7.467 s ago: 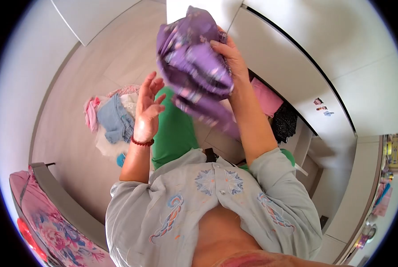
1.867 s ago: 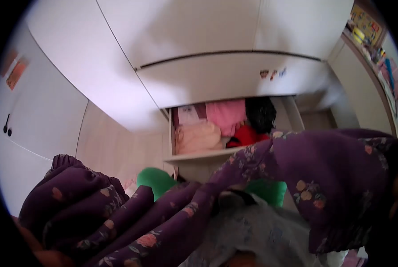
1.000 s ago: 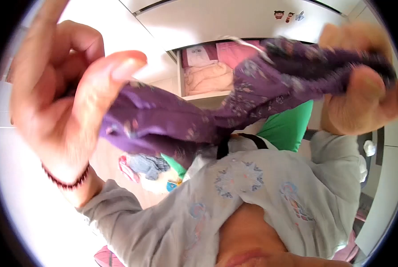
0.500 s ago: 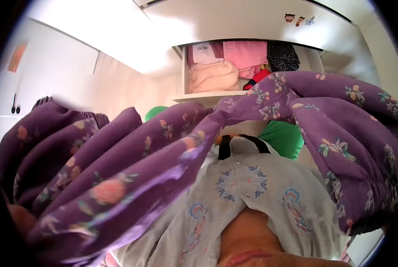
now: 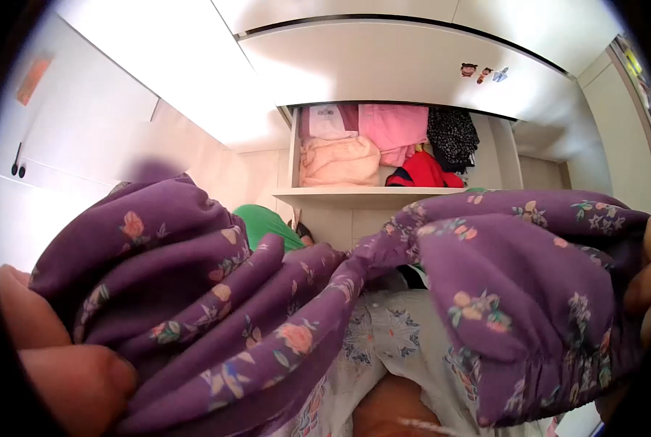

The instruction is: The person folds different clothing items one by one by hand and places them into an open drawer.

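A purple floral garment (image 5: 296,339) with gathered, elastic-looking edges is stretched across the view, bunched and twisted at its middle. At the lower left, my left hand (image 5: 67,360) grips one side of it, with the thumb and part of a finger showing. My right hand (image 5: 647,291) holds the other side at the far right, fingers curled on the cloth and partly cut off by the view's edge. Beyond the cloth stands an open drawer (image 5: 369,192) with folded pink clothes (image 5: 394,124), a peach cloth (image 5: 338,162), a red and navy piece (image 5: 427,171) and a black speckled one (image 5: 451,138).
A white drawer front (image 5: 383,65) with small cartoon stickers rises above the open drawer. White cabinet doors (image 5: 70,138) with dark handles stand at left. My green-clad leg (image 5: 267,227) and grey embroidered top (image 5: 383,328) lie beneath the cloth.
The view has tilted, so the drawer sits lower in it. Both hands now show more clearly on the garment, its left part has risen and its right part has shifted left.
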`<state>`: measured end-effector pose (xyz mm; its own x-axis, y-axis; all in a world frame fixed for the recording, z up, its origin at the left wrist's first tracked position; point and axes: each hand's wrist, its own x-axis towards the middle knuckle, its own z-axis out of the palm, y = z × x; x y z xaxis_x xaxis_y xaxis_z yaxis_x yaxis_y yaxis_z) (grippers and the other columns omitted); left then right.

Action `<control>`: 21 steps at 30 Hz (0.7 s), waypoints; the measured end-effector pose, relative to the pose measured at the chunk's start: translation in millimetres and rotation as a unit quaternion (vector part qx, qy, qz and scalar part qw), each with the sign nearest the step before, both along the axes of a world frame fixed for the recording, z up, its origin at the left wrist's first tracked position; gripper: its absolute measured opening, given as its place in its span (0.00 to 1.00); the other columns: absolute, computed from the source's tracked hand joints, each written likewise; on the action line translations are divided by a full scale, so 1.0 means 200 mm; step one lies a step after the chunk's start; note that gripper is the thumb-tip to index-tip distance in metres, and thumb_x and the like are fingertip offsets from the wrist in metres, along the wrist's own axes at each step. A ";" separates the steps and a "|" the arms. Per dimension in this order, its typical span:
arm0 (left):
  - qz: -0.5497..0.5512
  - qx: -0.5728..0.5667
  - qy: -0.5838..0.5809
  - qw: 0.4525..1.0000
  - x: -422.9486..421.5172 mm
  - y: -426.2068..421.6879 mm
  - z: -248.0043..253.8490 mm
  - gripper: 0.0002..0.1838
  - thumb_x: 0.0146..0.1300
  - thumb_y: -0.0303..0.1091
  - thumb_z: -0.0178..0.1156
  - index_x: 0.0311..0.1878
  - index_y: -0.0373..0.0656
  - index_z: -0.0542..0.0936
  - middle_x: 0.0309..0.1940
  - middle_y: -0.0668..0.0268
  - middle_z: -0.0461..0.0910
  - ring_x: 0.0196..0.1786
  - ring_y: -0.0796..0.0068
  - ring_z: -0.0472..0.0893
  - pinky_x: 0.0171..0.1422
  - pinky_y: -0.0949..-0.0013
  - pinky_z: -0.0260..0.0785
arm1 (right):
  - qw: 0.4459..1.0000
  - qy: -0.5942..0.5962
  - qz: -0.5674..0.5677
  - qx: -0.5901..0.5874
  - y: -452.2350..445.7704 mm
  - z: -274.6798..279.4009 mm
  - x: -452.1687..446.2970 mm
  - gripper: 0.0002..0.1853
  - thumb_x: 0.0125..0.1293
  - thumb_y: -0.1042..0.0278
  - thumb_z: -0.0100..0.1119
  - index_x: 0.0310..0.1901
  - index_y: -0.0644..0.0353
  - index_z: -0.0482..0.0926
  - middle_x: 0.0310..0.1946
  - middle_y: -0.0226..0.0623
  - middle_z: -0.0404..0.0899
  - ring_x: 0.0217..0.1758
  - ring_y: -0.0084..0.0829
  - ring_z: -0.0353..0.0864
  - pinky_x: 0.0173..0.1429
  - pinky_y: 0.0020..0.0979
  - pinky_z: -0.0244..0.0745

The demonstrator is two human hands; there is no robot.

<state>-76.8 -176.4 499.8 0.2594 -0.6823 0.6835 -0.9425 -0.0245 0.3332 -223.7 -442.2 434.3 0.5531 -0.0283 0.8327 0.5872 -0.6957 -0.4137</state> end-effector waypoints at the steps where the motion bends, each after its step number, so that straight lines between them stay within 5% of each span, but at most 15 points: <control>1: -0.001 0.000 0.010 1.000 0.11 -0.07 0.01 0.25 0.56 0.32 0.63 0.57 0.41 0.71 0.29 0.66 0.72 0.22 0.84 0.68 0.26 0.80 0.60 | 1.000 0.005 -0.005 0.001 -0.07 0.00 0.11 0.20 0.56 0.64 0.63 0.47 0.66 0.74 0.30 0.31 0.73 0.34 0.23 0.70 0.39 0.22 0.65; 10: 0.040 -0.012 0.029 0.999 0.17 -0.07 -0.03 0.25 0.56 0.34 0.65 0.58 0.42 0.72 0.27 0.72 0.71 0.19 0.88 0.64 0.23 0.84 0.56 | 0.997 -0.006 -0.071 -0.017 0.04 0.01 0.19 0.23 0.56 0.63 0.63 0.51 0.67 0.74 0.31 0.30 0.72 0.36 0.21 0.69 0.41 0.19 0.63; 12: 0.077 0.024 0.055 0.995 0.21 -0.11 -0.06 0.25 0.56 0.34 0.65 0.58 0.42 0.73 0.27 0.73 0.71 0.19 0.89 0.64 0.22 0.85 0.55 | 0.995 0.057 -0.082 0.013 0.02 -0.01 0.25 0.24 0.56 0.62 0.63 0.51 0.67 0.74 0.31 0.30 0.72 0.36 0.20 0.68 0.42 0.19 0.63; 14: 0.101 0.132 0.112 0.980 0.31 -0.11 -0.15 0.28 0.56 0.35 0.65 0.60 0.45 0.72 0.27 0.74 0.71 0.19 0.90 0.63 0.22 0.86 0.55 | 0.959 0.250 -0.022 0.132 0.00 -0.05 0.35 0.20 0.53 0.72 0.57 0.51 0.61 0.75 0.31 0.26 0.68 0.35 0.17 0.66 0.42 0.19 0.63; 15: 0.097 0.188 0.111 0.971 0.36 -0.11 -0.20 0.28 0.55 0.33 0.66 0.60 0.45 0.72 0.26 0.72 0.70 0.20 0.88 0.65 0.24 0.83 0.57 | 0.939 0.303 -0.004 0.161 -0.04 -0.07 0.40 0.17 0.56 0.72 0.62 0.48 0.66 0.74 0.32 0.28 0.76 0.33 0.16 0.73 0.40 0.19 0.68; 19: 0.083 0.318 0.066 0.942 0.54 -0.15 -0.36 0.28 0.50 0.29 0.67 0.56 0.39 0.73 0.29 0.63 0.70 0.29 0.74 0.72 0.34 0.72 0.67 | 0.880 0.339 0.067 0.326 -0.20 -0.14 0.59 0.13 0.57 0.74 0.61 0.45 0.63 0.75 0.30 0.27 0.76 0.31 0.15 0.73 0.37 0.18 0.70; 21: 0.135 0.461 0.014 0.877 0.55 -0.09 -0.45 0.18 0.48 0.23 0.63 0.45 0.32 0.76 0.35 0.54 0.70 0.41 0.60 0.73 0.45 0.64 0.68 | 0.875 0.319 0.095 0.352 -0.22 -0.13 0.55 0.13 0.57 0.75 0.61 0.44 0.63 0.75 0.30 0.27 0.75 0.31 0.16 0.73 0.37 0.18 0.70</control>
<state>33.7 -193.7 410.0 0.5049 -0.8524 -0.1362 -0.8523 -0.5172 0.0776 -114.5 -485.6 407.5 0.9493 -0.2665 0.1667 0.1587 -0.0516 -0.9860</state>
